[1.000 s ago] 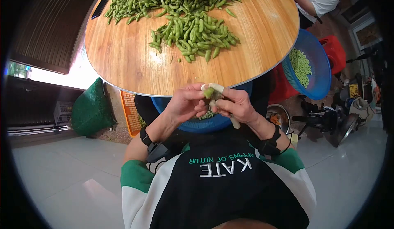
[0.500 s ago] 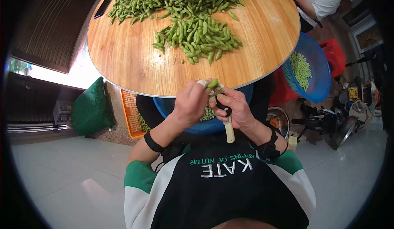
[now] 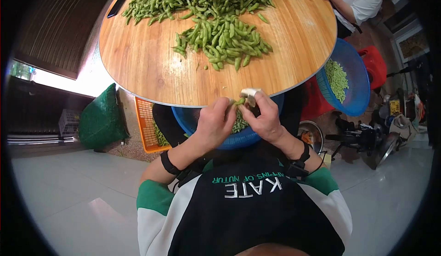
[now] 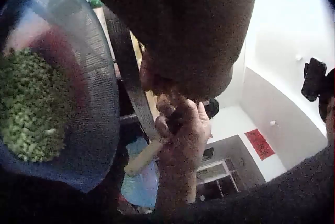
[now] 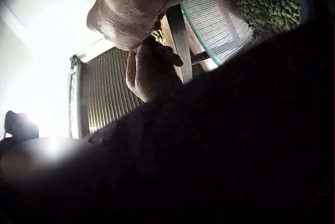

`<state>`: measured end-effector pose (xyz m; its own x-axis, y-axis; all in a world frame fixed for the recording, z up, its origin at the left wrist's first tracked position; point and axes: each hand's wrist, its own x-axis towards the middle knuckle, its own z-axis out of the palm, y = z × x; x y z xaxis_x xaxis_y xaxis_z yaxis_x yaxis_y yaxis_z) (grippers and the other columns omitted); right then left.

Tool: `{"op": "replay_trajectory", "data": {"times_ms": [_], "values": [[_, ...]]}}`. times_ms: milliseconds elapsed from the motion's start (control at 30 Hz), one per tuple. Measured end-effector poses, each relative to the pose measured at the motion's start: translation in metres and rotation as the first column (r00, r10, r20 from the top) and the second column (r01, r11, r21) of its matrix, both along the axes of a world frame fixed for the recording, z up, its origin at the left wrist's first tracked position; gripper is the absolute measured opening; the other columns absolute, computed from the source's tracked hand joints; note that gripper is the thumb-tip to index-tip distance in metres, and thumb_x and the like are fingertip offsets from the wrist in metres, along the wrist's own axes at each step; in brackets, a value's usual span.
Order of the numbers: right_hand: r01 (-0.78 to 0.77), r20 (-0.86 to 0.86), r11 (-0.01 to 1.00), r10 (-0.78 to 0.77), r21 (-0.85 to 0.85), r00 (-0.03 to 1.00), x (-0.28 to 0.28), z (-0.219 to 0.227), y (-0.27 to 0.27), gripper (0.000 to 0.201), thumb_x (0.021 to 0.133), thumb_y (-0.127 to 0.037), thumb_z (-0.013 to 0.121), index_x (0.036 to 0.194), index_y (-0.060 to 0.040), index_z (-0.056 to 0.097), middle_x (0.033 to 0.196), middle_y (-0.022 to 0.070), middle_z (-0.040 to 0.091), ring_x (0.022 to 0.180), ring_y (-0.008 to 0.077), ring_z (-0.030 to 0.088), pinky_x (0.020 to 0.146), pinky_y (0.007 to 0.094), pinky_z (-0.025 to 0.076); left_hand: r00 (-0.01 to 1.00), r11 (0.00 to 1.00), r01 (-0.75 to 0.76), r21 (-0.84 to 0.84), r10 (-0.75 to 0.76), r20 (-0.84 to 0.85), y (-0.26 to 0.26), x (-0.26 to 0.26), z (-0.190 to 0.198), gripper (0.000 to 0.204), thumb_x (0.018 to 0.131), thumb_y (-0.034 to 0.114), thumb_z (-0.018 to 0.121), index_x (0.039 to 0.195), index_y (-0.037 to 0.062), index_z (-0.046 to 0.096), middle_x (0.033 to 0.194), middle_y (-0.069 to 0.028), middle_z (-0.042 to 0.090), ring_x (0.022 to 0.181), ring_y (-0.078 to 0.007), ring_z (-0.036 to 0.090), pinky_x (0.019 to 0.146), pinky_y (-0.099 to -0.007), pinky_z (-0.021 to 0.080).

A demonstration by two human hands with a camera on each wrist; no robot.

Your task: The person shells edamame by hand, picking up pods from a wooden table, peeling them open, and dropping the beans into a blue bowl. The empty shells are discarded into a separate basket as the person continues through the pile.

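In the head view a green soybean pod (image 3: 240, 101) is between both hands, just past the near table edge. My left hand (image 3: 212, 123) pinches it with bent fingers. My right hand (image 3: 266, 118) has its thumb and wrapped index finger at the pod's other end. From the right palm sticks a pale handle (image 4: 141, 158), seen in the left wrist view; the tool's other end is hidden. White wrapping (image 3: 250, 92) covers a right fingertip. Below the hands sits a blue basin (image 3: 232, 142) with shelled beans (image 3: 240, 125).
Heaps of pods (image 3: 225, 40) lie on the round wooden table (image 3: 142, 67), with a phone (image 3: 118, 5) at its left edge. An orange crate (image 3: 146, 127) stands left, another blue basin (image 3: 356, 77) of beans right. A second person's arm (image 3: 337, 3) rests at the far right.
The pale handle, pointing down from the right hand half a second ago, is now hidden in the head view. The right hand has turned over, and the left has shifted slightly right and down.
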<state>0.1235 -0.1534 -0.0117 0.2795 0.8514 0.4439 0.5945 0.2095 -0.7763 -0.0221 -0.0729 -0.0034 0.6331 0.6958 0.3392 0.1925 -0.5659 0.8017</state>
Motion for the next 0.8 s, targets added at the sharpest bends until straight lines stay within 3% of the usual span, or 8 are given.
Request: {"op": "replay_trajectory", "data": {"times_ms": [67, 133, 200, 233, 400, 533, 767, 800], "values": [[-0.025, 0.029, 0.998, 0.023, 0.05, 0.999, -0.003, -0.003, 0.001, 0.028, 0.075, 0.0, 0.065, 0.101, 0.0046, 0.055, 0.083, 0.0164, 0.054, 0.071, 0.0325, 0.059, 0.061, 0.035, 0.048, 0.991, 0.997, 0.077, -0.022, -0.079, -0.106, -0.001, -0.006, 0.006, 0.012, 0.081, 0.005, 0.063, 0.081, -0.0003, 0.052, 0.071, -0.0217, 0.057, 0.061, -0.0399, 0.058, 0.052, -0.0434, 0.045], [-0.068, 0.053, 0.997, 0.066, 0.038, 0.996, -0.006, -0.003, 0.0, 0.027, 0.074, 0.002, 0.064, 0.099, 0.0044, 0.054, 0.083, 0.0175, 0.054, 0.072, 0.0337, 0.059, 0.061, 0.0374, 0.048, 0.996, 0.998, 0.068, 0.005, -0.067, -0.053, -0.004, -0.008, 0.005, 0.015, 0.081, 0.007, 0.064, 0.079, -0.0008, 0.052, 0.063, -0.0176, 0.053, 0.052, -0.0315, 0.055, 0.048, -0.0363, 0.043], [-0.082, 0.082, 0.996, 0.079, 0.03, 0.993, -0.011, -0.01, 0.002, 0.027, 0.072, 0.002, 0.063, 0.098, 0.0043, 0.053, 0.082, 0.0182, 0.054, 0.072, 0.0349, 0.059, 0.061, 0.0387, 0.048, 0.99, 0.994, 0.108, -0.034, -0.111, -0.089, -0.005, -0.013, 0.01, 0.013, 0.078, 0.004, 0.063, 0.081, -0.0008, 0.052, 0.07, -0.0206, 0.056, 0.062, -0.0395, 0.057, 0.053, -0.0441, 0.046], [-0.085, 0.106, 0.996, 0.083, 0.014, 0.991, -0.014, -0.012, 0.002, 0.027, 0.071, 0.002, 0.062, 0.097, 0.0043, 0.052, 0.081, 0.0188, 0.054, 0.073, 0.036, 0.059, 0.062, 0.0399, 0.048, 0.989, 0.991, 0.131, 0.004, -0.13, -0.076, -0.005, -0.014, 0.009, 0.013, 0.078, 0.005, 0.064, 0.078, -0.0006, 0.052, 0.068, -0.0186, 0.055, 0.058, -0.0338, 0.057, 0.052, -0.0383, 0.045], [-0.23, 0.07, 0.973, 0.232, -0.027, 0.97, -0.01, -0.014, 0.001, 0.026, 0.072, 0.004, 0.064, 0.095, 0.0033, 0.054, 0.08, 0.0166, 0.058, 0.069, 0.0312, 0.061, 0.059, 0.0361, 0.048, 0.967, 0.973, 0.099, 0.208, -0.045, -0.251, 0.017, -0.067, 0.025, 0.01, 0.072, 0.0, 0.061, 0.079, 0.0026, 0.055, 0.07, -0.0157, 0.055, 0.064, -0.0343, 0.059, 0.056, -0.0425, 0.048], [-0.332, 0.097, 0.938, 0.342, -0.099, 0.935, 0.002, -0.012, -0.003, 0.023, 0.073, 0.004, 0.063, 0.095, 0.0037, 0.055, 0.079, 0.0151, 0.06, 0.069, 0.0285, 0.061, 0.06, 0.0344, 0.048, 0.644, 0.897, 0.061, 0.438, 0.3, -0.704, 0.049, -0.131, 0.047, 0.017, 0.075, -0.001, 0.058, 0.091, 0.0038, 0.06, 0.08, -0.0143, 0.058, 0.082, -0.0316, 0.058, 0.069, -0.0414, 0.047], [-0.246, -0.028, 0.966, 0.245, -0.081, 0.969, -0.003, -0.012, -0.002, 0.022, 0.079, 0.002, 0.062, 0.1, 0.0048, 0.056, 0.082, 0.0129, 0.062, 0.068, 0.0212, 0.062, 0.06, 0.0297, 0.049, 0.938, 0.764, -0.1, 0.638, 0.286, -0.195, 0.139, -0.054, 0.043, 0.015, 0.075, 0.002, 0.06, 0.09, 0.005, 0.061, 0.088, -0.012, 0.058, 0.085, -0.0317, 0.055, 0.073, -0.0405, 0.046], [-0.272, -0.157, 0.952, 0.249, -0.142, 0.956, -0.001, -0.011, -0.003, 0.024, 0.081, -0.001, 0.061, 0.103, 0.0054, 0.054, 0.081, 0.0128, 0.061, 0.066, 0.0199, 0.061, 0.058, 0.0311, 0.048, 0.952, 0.764, -0.087, 0.639, 0.253, -0.173, 0.159, -0.042, 0.03, 0.016, 0.075, 0.002, 0.06, 0.09, 0.0052, 0.062, 0.089, -0.0121, 0.058, 0.086, -0.032, 0.055, 0.075, -0.0407, 0.046]]}}
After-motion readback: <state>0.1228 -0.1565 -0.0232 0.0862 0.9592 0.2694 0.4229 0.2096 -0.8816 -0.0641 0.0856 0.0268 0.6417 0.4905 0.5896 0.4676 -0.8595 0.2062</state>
